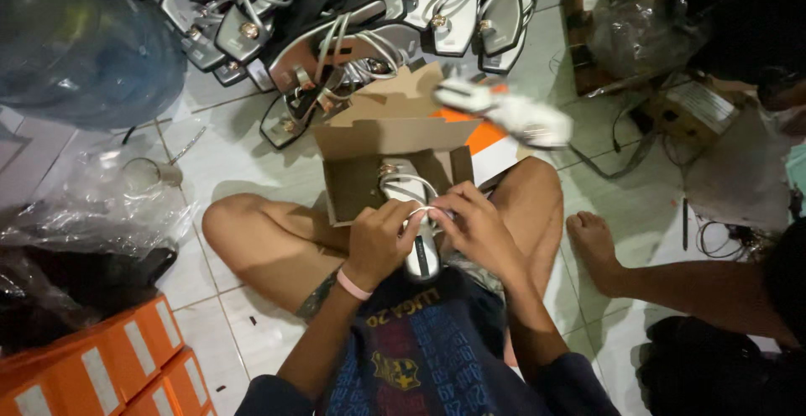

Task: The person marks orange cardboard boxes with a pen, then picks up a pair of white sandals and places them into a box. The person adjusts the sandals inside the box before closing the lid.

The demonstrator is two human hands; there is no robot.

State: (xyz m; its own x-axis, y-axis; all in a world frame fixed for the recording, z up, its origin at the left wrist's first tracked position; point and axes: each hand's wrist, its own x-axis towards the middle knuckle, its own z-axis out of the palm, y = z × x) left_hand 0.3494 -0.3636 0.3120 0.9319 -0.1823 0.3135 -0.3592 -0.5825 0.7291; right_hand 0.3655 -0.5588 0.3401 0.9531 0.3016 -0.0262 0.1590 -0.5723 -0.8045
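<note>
The left hand (pixel 379 235), a pink band at its wrist, and the right hand (pixel 477 230) meet at the centre of the frame, both closed in a narrow pinch on the thin pale straps of a silver strappy sandal (pixel 417 231). The sandal lies lengthwise over the seated person's lap, toe end pointing up the frame into an open brown cardboard shoebox (pixel 395 151), heel end towards the body. A gold stud sits near its toe.

Judging by its look, the sandal is light, with a flat, fairly stiff sole and soft, thin straps that bend easily and could kink or pull loose if tugged hard. The glossy sole may be slippery, so the firmer hold would be at the sole's edges or where the straps join it, rather than mid-strap.

Just right of the box, in the upper middle, a blurred white sandal (pixel 512 114) rests on an orange lid (pixel 483 135). Along the top of the frame lies a heap of matching silver sandals (pixel 336 21) on the pale tiled floor (pixel 235 156). Stacked orange boxes (pixel 109 366) fill the lower left, crumpled clear plastic bags (pixel 84 206) the left edge. Another person's bare foot (pixel 596 244) shows at the right.
</note>
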